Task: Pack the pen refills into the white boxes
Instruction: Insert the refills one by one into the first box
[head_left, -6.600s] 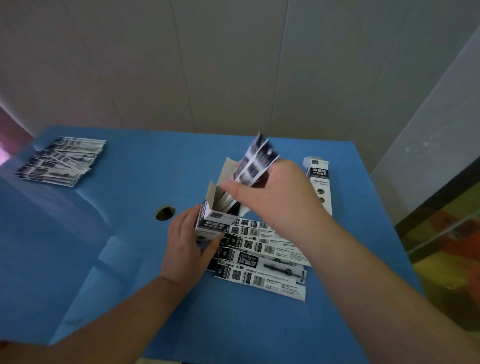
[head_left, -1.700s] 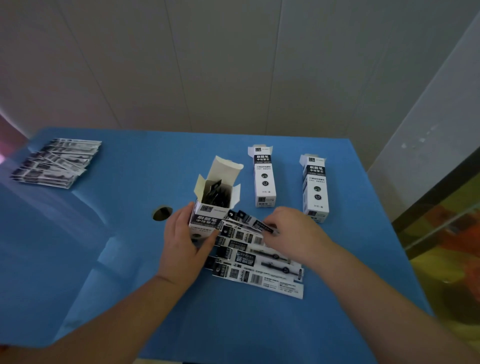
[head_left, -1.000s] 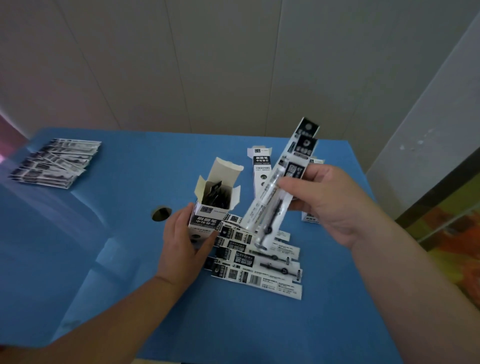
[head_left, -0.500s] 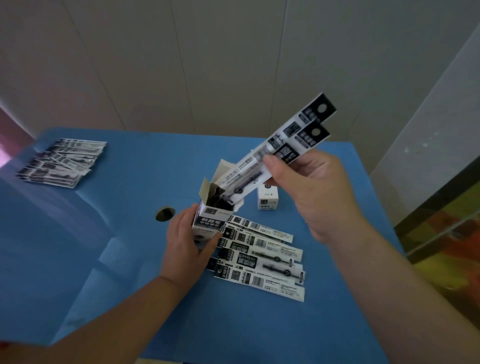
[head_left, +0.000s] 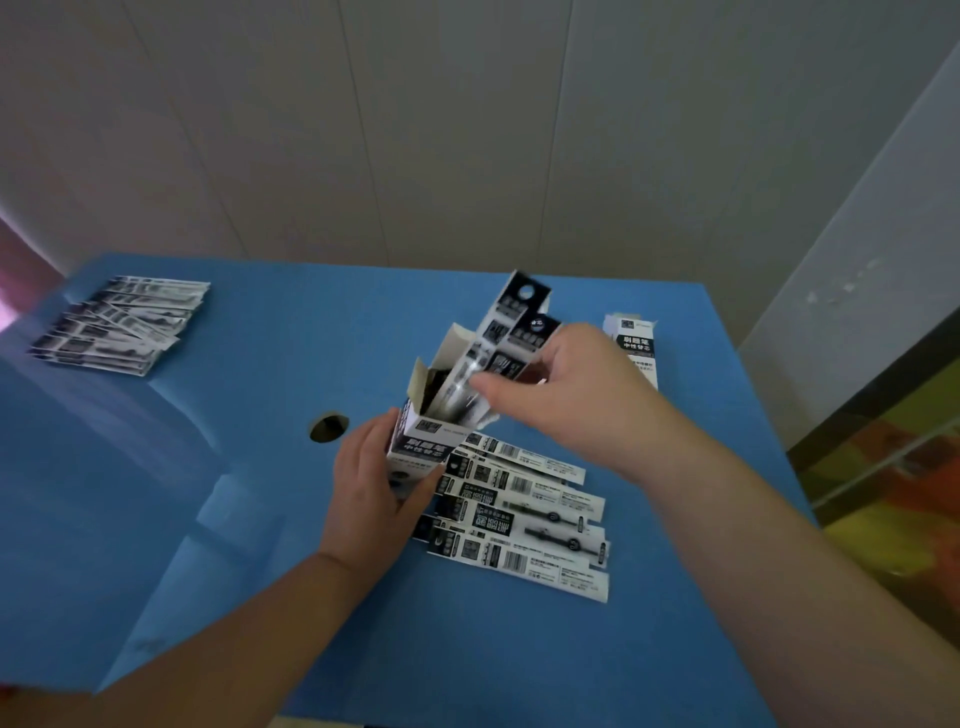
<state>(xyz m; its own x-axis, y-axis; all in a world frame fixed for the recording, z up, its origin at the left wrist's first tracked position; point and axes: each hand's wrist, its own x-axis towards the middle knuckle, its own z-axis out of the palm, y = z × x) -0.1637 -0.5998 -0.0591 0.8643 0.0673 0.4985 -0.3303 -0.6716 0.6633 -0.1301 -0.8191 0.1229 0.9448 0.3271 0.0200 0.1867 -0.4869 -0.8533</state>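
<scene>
An open white box (head_left: 426, 441) stands upright at the middle of the blue table (head_left: 260, 519), its top flaps raised. My left hand (head_left: 371, 488) grips the box's lower part. My right hand (head_left: 566, 395) pinches two packaged pen refills (head_left: 506, 332); their lower ends sit inside the box's mouth and their black tops stick out above it. Several more packaged refills (head_left: 519, 514) lie fanned flat on the table just right of the box, under my right forearm.
A closed white box (head_left: 636, 348) lies at the back right, partly behind my right hand. Another pile of refill packs (head_left: 119, 322) lies at the far left. A round hole (head_left: 328, 427) opens in the tabletop left of the box. The table's right edge runs close.
My right hand picked two refill packs off the fanned pile, raised them, and has lowered their ends into the open box. My left hand has kept its grip on the box.
</scene>
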